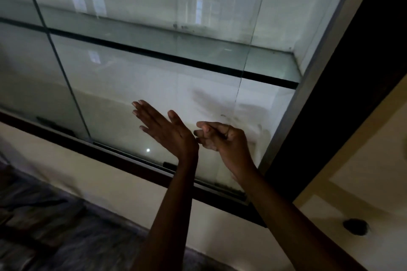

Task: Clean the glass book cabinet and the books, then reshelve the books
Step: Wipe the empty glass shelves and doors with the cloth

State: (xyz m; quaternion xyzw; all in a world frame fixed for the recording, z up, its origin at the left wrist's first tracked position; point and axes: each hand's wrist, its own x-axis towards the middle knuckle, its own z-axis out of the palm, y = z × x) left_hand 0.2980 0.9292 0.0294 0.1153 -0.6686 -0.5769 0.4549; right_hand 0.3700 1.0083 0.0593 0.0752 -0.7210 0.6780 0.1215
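Dark, blurred flooring (44, 215) lies nearest at the lower left, and two bare forearms rise from the bottom edge beside it. The left hand (167, 132) is held up edge-on, its fingers (143, 112) straight and close together, gripping nothing. The right hand (226, 141) sits just beside it, nearly touching at the heel. Its fingers curl toward the palm, and the blur hides whether they pinch anything.

Directly behind both hands stands the glass book cabinet (132, 166), its dark bottom rail running above a cream wall (110, 182). A sliding glass panel (136, 86) fills the lower compartment, and grey smudges (209, 99) mark the glass just above the right hand. Higher up, a glass shelf (198, 48) with a dark front edge crosses the cabinet. A pale metal upright (317, 68) closes the right side, against a dark post (352, 72).
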